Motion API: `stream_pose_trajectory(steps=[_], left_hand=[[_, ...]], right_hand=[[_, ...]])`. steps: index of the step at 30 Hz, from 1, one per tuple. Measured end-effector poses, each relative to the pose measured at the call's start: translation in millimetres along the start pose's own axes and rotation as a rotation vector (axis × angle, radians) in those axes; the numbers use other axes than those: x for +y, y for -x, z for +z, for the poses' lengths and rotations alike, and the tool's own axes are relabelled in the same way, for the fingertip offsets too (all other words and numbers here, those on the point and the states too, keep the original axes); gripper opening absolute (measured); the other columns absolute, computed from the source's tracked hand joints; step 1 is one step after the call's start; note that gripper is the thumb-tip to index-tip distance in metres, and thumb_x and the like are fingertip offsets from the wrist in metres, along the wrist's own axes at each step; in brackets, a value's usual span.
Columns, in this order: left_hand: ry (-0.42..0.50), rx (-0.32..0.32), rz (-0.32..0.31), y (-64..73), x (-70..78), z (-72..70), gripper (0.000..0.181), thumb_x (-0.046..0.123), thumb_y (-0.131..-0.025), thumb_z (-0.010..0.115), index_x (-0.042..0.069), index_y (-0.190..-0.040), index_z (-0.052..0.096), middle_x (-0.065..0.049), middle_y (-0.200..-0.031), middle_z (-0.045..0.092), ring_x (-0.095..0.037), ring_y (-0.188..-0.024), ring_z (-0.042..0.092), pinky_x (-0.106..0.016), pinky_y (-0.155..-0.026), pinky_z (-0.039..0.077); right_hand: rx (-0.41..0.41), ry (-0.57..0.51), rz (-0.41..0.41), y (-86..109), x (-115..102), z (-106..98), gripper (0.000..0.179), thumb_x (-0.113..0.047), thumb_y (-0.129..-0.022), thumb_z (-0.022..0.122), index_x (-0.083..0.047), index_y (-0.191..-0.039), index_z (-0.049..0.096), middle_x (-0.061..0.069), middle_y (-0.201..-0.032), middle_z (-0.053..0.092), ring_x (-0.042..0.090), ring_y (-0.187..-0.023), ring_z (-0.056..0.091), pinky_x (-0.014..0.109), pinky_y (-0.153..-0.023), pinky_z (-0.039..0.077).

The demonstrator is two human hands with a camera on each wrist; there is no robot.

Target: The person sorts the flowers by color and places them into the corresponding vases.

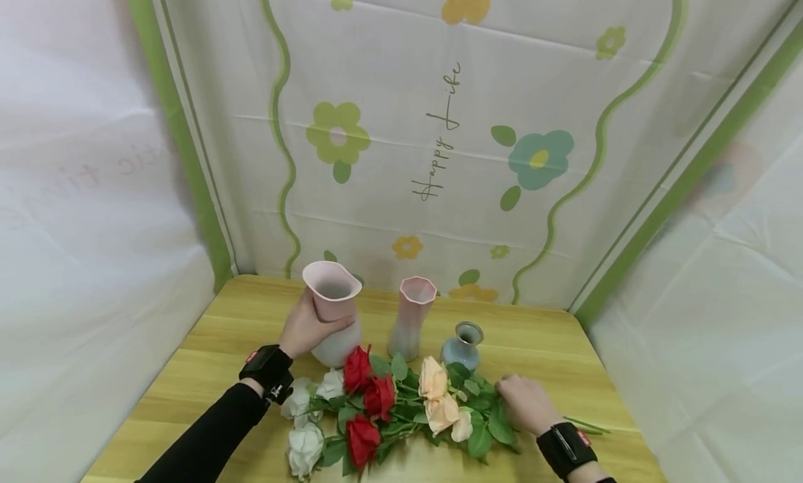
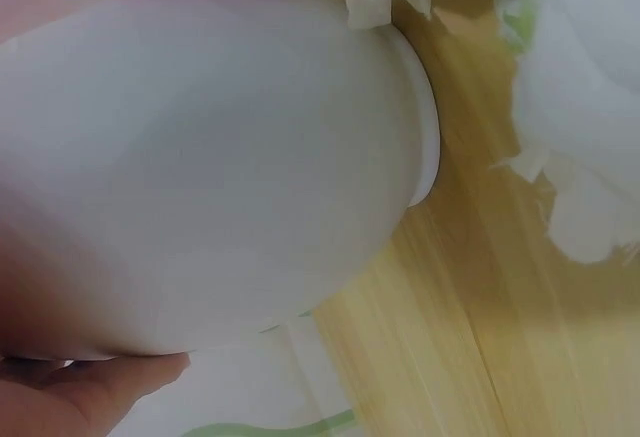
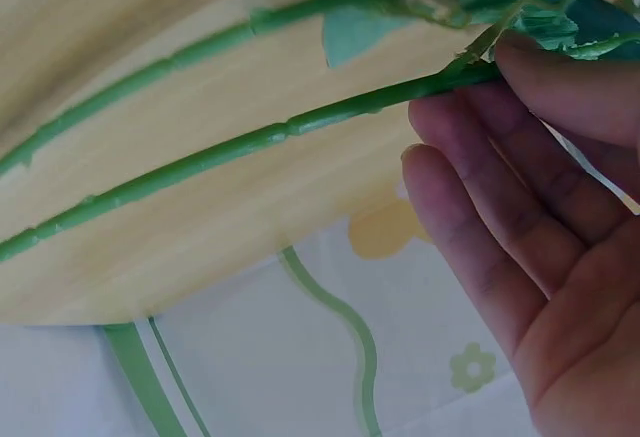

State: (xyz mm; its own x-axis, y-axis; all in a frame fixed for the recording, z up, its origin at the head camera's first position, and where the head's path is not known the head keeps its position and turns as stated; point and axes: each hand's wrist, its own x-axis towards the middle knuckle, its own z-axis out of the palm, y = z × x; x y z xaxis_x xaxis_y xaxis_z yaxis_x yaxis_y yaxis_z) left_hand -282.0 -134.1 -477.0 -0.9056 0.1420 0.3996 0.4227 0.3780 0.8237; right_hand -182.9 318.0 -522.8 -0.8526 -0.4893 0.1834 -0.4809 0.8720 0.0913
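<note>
My left hand (image 1: 309, 327) grips the neck of a pink-and-white vase (image 1: 339, 342) with a wavy rim, thumb across its front. The left wrist view shows the vase's white body (image 2: 220, 157) and base close to the tabletop; whether they touch I cannot tell. At the right end of the flowers, my right hand (image 1: 525, 403) pinches a green rose stem (image 3: 210, 162) between thumb and fingers. Which bloom that stem carries is hidden among leaves. Peach roses (image 1: 442, 413) lie nearest this hand, with red roses (image 1: 362, 440) and white roses (image 1: 305, 449) farther left.
A slim pink-to-white vase (image 1: 410, 323) and a small blue-grey vase (image 1: 461, 353) stand behind the flowers on the wooden table (image 1: 207, 354). A printed curtain (image 1: 401, 162) rises along the back edge, and white cloth hangs at both sides.
</note>
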Motion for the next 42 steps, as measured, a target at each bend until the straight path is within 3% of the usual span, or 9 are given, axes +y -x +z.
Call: stream_pose_trajectory(steps=[10,18,27,33,39,41,42], left_hand=[[-0.014,0.013,0.007,-0.3,-0.4,0.8,0.091,0.033,-0.073,0.090,0.011,-0.143,0.037,-0.012,-0.130,0.053,-0.031,-0.115,0.055,-0.053,-0.095,0.046],[-0.021,0.017,-0.003,-0.3,-2.7,0.7,0.092,0.035,-0.073,0.090,0.012,-0.143,0.036,-0.011,-0.130,0.053,-0.030,-0.115,0.055,-0.053,-0.095,0.045],[-0.036,0.014,-0.007,-0.8,-4.8,1.0,0.092,0.037,-0.072,0.090,0.012,-0.143,0.037,-0.011,-0.130,0.053,-0.030,-0.115,0.056,-0.053,-0.094,0.046],[-0.031,0.014,0.001,-1.1,-6.2,3.4,0.090,0.036,-0.072,0.090,0.012,-0.142,0.038,-0.010,-0.129,0.054,-0.029,-0.113,0.056,-0.052,-0.093,0.047],[-0.040,0.010,-0.002,-0.4,-4.8,2.0,0.091,0.037,-0.073,0.089,0.010,-0.143,0.037,-0.012,-0.129,0.053,-0.031,-0.114,0.056,-0.053,-0.093,0.046],[-0.040,0.008,-0.008,-0.6,-5.2,1.4,0.092,0.037,-0.073,0.089,0.010,-0.143,0.037,-0.012,-0.129,0.053,-0.031,-0.114,0.056,-0.053,-0.094,0.046],[-0.041,0.008,-0.009,-0.7,-5.4,1.1,0.092,0.037,-0.072,0.090,0.011,-0.143,0.037,-0.012,-0.129,0.053,-0.031,-0.114,0.056,-0.053,-0.094,0.046]], right_hand=[[0.046,0.068,0.021,-2.6,-1,-24,0.028,0.006,-0.078,0.078,-0.016,-0.068,0.064,-0.005,-0.063,0.045,0.012,-0.053,0.049,0.024,-0.044,0.037],[0.084,0.105,0.019,-7.3,-8,-47,0.017,-0.002,-0.079,0.081,-0.014,-0.075,0.068,-0.005,-0.066,0.044,0.012,-0.054,0.049,0.023,-0.045,0.038],[0.245,0.117,-0.053,-13.4,-21,-78,0.019,-0.001,-0.075,0.084,-0.011,-0.082,0.069,-0.002,-0.073,0.050,0.012,-0.060,0.052,0.021,-0.046,0.038],[0.389,0.053,-0.117,-17.0,-27,-102,0.024,0.001,-0.071,0.084,-0.008,-0.088,0.071,-0.001,-0.078,0.055,0.012,-0.065,0.056,0.021,-0.050,0.045],[0.488,-0.115,-0.148,-18.6,-31,-120,0.022,0.003,-0.081,0.076,-0.008,-0.099,0.069,0.000,-0.092,0.061,0.013,-0.078,0.060,0.021,-0.065,0.050],[0.525,-0.209,-0.156,-19.7,-26,-114,0.026,0.004,-0.083,0.075,-0.009,-0.104,0.069,-0.002,-0.097,0.062,0.012,-0.081,0.060,0.023,-0.068,0.050],[0.556,-0.276,-0.182,-20.7,-10,-92,0.023,0.001,-0.088,0.071,-0.010,-0.109,0.068,-0.001,-0.102,0.063,0.012,-0.086,0.061,0.024,-0.072,0.051]])
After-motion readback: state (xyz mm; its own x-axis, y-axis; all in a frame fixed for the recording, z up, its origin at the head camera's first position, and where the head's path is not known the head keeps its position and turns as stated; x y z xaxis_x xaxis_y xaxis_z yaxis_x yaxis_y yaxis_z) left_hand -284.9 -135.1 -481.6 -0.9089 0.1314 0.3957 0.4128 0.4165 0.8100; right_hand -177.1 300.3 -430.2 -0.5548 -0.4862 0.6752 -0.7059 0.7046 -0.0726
